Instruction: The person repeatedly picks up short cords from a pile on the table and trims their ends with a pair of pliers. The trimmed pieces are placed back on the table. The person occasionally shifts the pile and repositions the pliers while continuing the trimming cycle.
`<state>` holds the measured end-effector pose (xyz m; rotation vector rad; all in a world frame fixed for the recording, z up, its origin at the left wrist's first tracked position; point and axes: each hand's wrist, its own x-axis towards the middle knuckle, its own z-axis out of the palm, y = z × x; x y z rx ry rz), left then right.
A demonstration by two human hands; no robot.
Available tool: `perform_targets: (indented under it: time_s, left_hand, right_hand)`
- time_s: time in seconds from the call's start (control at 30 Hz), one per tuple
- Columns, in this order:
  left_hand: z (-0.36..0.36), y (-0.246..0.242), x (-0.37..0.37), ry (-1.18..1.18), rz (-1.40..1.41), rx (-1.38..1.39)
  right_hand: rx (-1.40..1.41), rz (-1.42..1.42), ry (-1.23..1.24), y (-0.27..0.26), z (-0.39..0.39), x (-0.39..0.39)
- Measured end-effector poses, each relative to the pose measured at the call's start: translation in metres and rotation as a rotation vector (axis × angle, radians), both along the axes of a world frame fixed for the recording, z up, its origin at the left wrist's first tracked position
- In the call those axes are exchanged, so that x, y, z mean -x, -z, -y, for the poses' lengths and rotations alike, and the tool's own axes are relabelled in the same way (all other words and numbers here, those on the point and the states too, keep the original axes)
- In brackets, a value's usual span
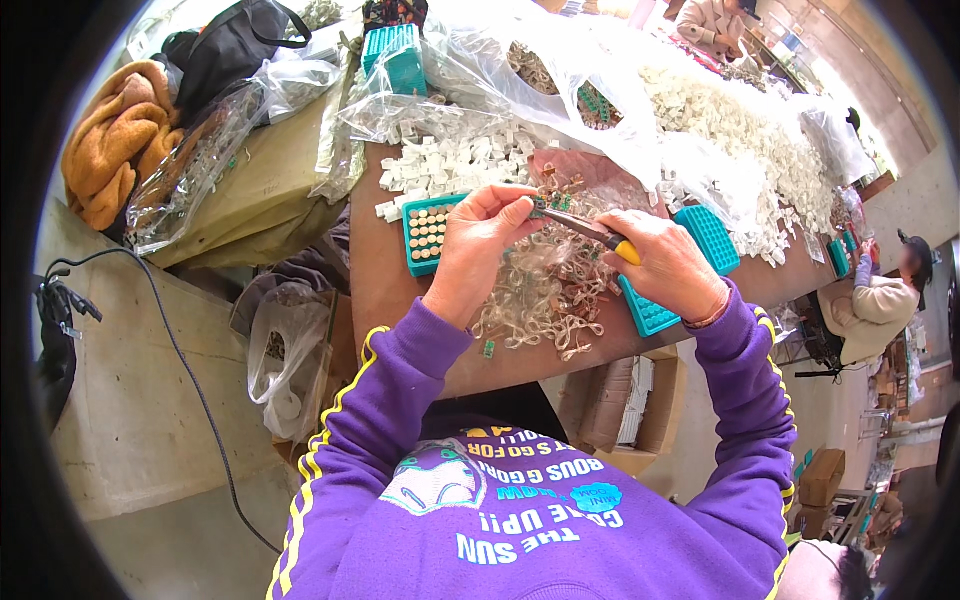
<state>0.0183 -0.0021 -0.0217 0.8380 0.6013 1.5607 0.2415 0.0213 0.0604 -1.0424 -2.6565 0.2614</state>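
Observation:
My right hand (pixel 664 259) grips pliers (pixel 577 224) with yellow and black handles. Their jaws point left and meet the fingertips of my left hand (pixel 484 244). Between that thumb and forefinger is a small dark green part (pixel 538 204), mostly covered by the fingers, which looks like a circuit board. Below both hands lies a tangled heap of clear wire leads (pixel 540 292), with small green circuit boards (pixel 559 201) at its far side. Beside my left hand stands a teal tray (pixel 412 238) holding rows of round metallic pieces (pixel 426 231).
White plastic housings (pixel 450 169) are piled behind the tray, and a larger white pile (pixel 720 120) spreads right. Teal trays (pixel 646 309) lie near my right hand. Clear plastic bags (pixel 480 67) cover the table's back. An open cardboard box (pixel 664 409) stands below the edge. Other people (pixel 874 307) sit farther right.

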Motion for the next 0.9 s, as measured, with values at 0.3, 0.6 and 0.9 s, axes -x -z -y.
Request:
perform_targets:
  time_s: [0.3,0.6,0.9]
  left_hand:
    - [0.004,0.002,0.004,0.276,0.312,-0.094]
    - [-0.005,0.005,0.009,-0.252,0.036,-0.077]
    - [0.007,0.028,0.03,-0.258,0.283,0.183]
  right_hand:
    - [0.092,-0.133,-0.171,0.0,0.002,0.002]
    - [-0.084,-0.085,-0.068,0.005,-0.008,-0.005]
    - [-0.236,0.383,0.273,0.029,-0.015,-0.042]
